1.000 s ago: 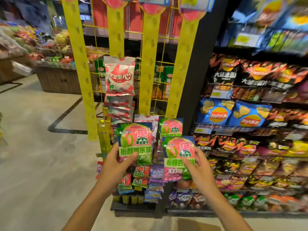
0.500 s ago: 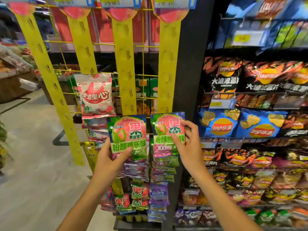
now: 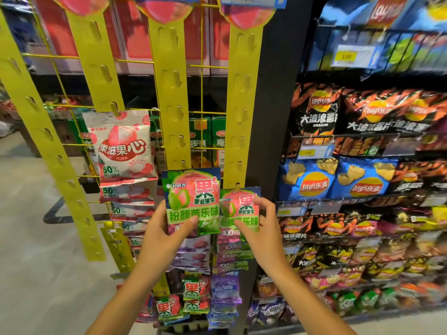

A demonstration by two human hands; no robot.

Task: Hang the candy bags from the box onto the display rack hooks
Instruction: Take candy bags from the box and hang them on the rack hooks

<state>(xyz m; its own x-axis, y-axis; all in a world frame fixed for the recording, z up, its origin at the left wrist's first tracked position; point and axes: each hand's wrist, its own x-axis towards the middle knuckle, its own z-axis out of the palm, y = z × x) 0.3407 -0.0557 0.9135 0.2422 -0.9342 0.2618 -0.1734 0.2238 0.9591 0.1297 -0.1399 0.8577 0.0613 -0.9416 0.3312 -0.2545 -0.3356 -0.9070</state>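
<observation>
Green-and-pink candy bag [image 3: 192, 201] is in my left hand [image 3: 164, 235]: thumb pressed across the lower front of the pack, fingers curled behind it. The bag stands upright in front of the middle yellow hanging strip [image 3: 173, 97], its top edge level with the strip's lowest visible hook; whether the hook has gone through the bag's hole I cannot tell.

My right hand [image 3: 262, 228] grips a second green-and-pink bag [image 3: 238, 209], thumb on the front near the lower edge, fingers wrapped round the right side. This bag's top sits at a hook on the right yellow strip [image 3: 243, 112] (a small yellow tab shows just above the bag's top edge). The two bags are side by side, their edges touching or nearly so.

Below both hands more candy bags [image 3: 210, 288] hang in columns, green, red and purple packs, partly blurred.

On the next strip to the left, a white-and-red bag [image 3: 123, 146] hangs from a hook, with similar packs overlapping beneath it. A yellow wire grid [image 3: 205, 68] backs the strips.

To the right, shelves of crisp packets [image 3: 362, 182], blue, black and orange; print there is blurred lower down. Grey floor [image 3: 36, 250] at left.
</observation>
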